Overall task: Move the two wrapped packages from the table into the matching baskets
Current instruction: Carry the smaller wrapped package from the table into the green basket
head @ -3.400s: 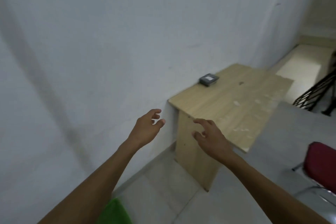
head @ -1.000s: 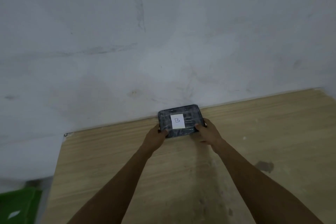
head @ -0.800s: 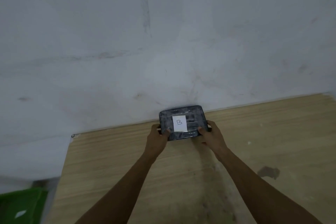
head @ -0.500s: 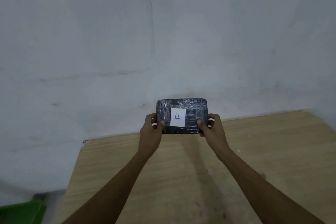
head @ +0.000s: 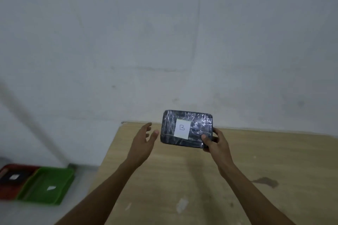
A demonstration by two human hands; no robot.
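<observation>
A dark package wrapped in clear film (head: 186,129) carries a white label marked B. My right hand (head: 213,142) grips its right end and holds it in the air above the far edge of the wooden table (head: 201,179). My left hand (head: 144,139) is open just left of the package, fingers spread, not touching it. On the floor at the lower left stands a green basket (head: 45,186) with a white label inside. Beside it a red basket (head: 9,179) holds a dark package with a white label.
A white wall (head: 164,42) rises right behind the table. The table's left edge drops to a pale floor where the baskets stand. A dark stain and a few white scuffs mark the tabletop.
Both hands lifted the B package off the table. My left hand has since let go and opened; my right hand alone holds it. The view swung left, showing the baskets.
</observation>
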